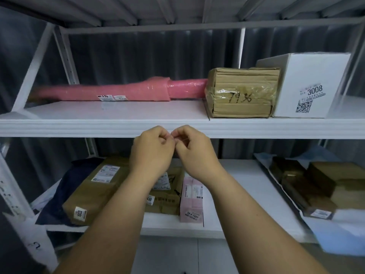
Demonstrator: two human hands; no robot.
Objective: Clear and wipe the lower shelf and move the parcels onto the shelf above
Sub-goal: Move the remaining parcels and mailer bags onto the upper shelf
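At nine o'clock, on the shelf above [118, 111], a long pink roll [122, 90] lay flat along the back, likely so it could not roll off. Its small label read "370".

At seven o'clock, on the lower shelf [237, 175], sat a dark bag [65, 192], a big brown parcel [94, 188] and a pink box [191, 198]. They waited to be moved up.

In the middle, the left hand [152, 153] and right hand [194, 153] met in front of the shelf edge. Their fingers were curled, tips touching. I could not tell if they pinched anything small.

At two o'clock stood a taped brown box [241, 93] marked "7936", pushed against a white box [308, 86] marked "3008".

At four o'clock, more brown boxes [312, 184] sat close together.
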